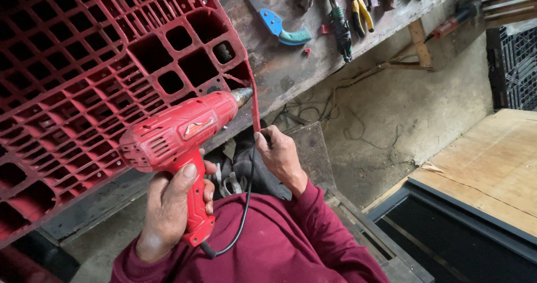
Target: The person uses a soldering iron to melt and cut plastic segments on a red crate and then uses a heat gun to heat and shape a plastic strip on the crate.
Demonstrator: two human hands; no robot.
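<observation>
My left hand [170, 204] grips the handle of a red heat gun [179, 132], with its black cord [243, 204] hanging down over my maroon sleeve. The metal nozzle [241, 95] points at the corner of a big red plastic pallet [84, 64] lying on the workbench. A thin red plastic strip [255, 106] runs down from that corner. My right hand [279, 155] pinches the strip's lower end, just right of and below the nozzle.
On the worn workbench [291, 53] behind lie a blue-and-green handled blade [279, 28], yellow-handled pliers [361, 8] and other tools. A wooden board [492, 160] sits at right above a dark frame, a black crate [517, 64] at far right, loose cables on the concrete floor.
</observation>
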